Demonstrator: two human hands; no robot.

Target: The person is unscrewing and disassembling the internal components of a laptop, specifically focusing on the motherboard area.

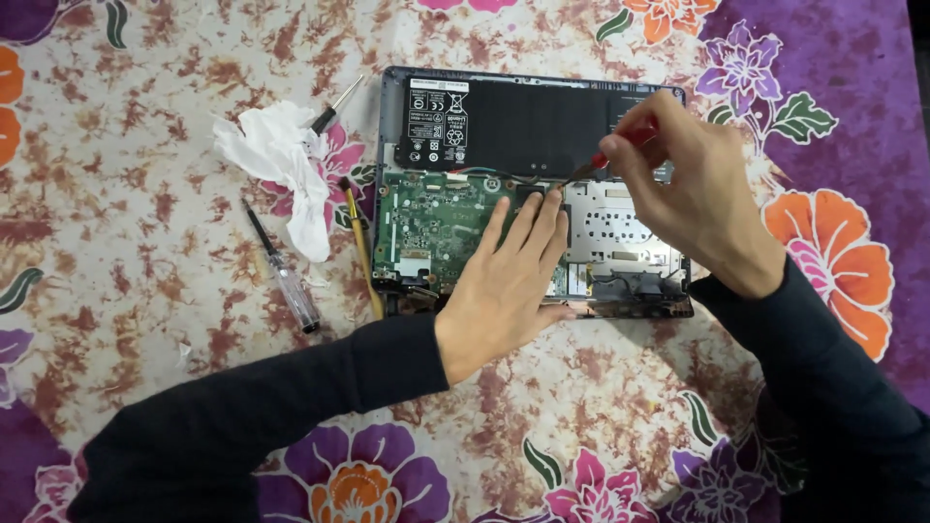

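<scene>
An opened laptop [639,247] lies on a flowered cloth, its black battery [542,121] at the far side and its green circuit board [431,218] on the left. My left hand [509,281] rests flat on the board's right part, fingers spread toward the middle. My right hand [693,189] grips a red-handled screwdriver [620,153], whose tip points down-left at the laptop's centre, just beyond my left fingertips.
Left of the laptop lie a crumpled white tissue [281,165], a small dark screwdriver [334,107], a clear-handled screwdriver [286,276] and a thin wooden-handled brush [361,247]. The flowered cloth [145,126] covers the whole surface.
</scene>
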